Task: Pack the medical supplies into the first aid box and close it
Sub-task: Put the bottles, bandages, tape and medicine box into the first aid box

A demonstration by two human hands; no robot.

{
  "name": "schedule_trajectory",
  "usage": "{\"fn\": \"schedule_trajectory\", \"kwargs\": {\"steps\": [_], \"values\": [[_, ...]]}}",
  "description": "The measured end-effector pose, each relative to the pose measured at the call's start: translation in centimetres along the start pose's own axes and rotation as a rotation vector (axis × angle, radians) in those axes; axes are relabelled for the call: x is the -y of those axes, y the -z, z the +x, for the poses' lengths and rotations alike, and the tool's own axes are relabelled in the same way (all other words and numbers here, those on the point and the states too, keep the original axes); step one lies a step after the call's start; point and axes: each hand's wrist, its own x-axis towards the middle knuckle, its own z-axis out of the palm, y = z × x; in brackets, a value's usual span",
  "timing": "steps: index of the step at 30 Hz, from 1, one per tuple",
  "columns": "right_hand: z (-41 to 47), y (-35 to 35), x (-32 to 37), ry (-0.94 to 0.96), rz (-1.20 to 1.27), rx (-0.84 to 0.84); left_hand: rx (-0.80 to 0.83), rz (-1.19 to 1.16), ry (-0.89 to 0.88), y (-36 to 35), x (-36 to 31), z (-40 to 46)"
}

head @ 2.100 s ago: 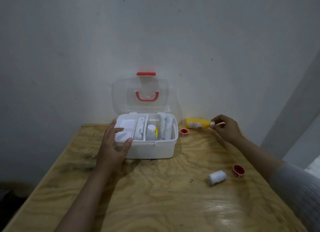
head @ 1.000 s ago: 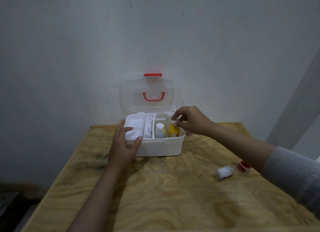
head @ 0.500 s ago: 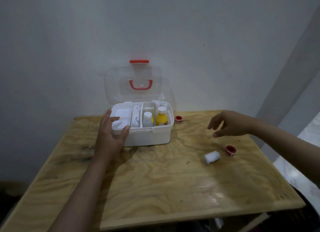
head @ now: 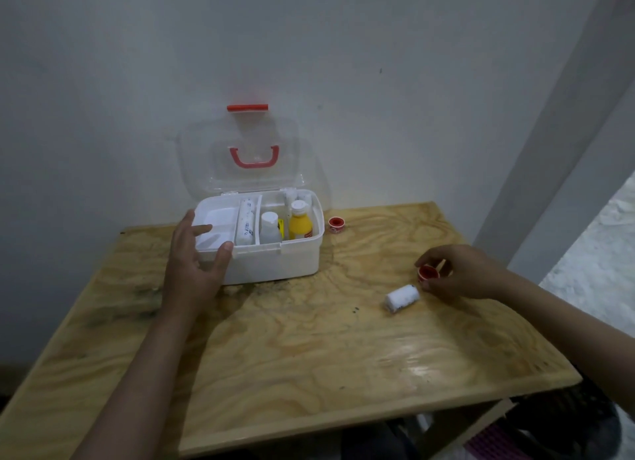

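The white first aid box (head: 292, 263) stands open at the back of the wooden table, its clear lid (head: 240, 157) with a red handle upright against the wall. Inside it stand a yellow bottle (head: 300, 225), a white bottle (head: 269, 228) and a wrapped roll (head: 246, 226). My left hand (head: 196, 263) grips the box's front left corner, thumb on the rim. My right hand (head: 460, 274) is closing its fingers around a red tape roll (head: 428, 273) on the table. A white gauze roll (head: 401, 298) lies just left of that hand. A second red tape roll (head: 336, 224) rests right of the box.
The wooden table (head: 309, 356) has its front edge close to me and its right edge just past my right hand. A white wall rises right behind the box. A grey pillar (head: 549, 150) stands to the right.
My right hand set the yellow bottle upright in the box, pulled back to the right and came down onto the red tape roll. My left hand stayed on the box.
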Motion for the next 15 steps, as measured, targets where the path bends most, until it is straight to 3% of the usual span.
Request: {"fn": "schedule_trajectory", "kwargs": {"steps": [15], "values": [[9.3, -2.6, 6.8, 0.032, 0.208, -0.058, 0.012, 0.001, 0.006, 0.4, -0.5, 0.0]]}}
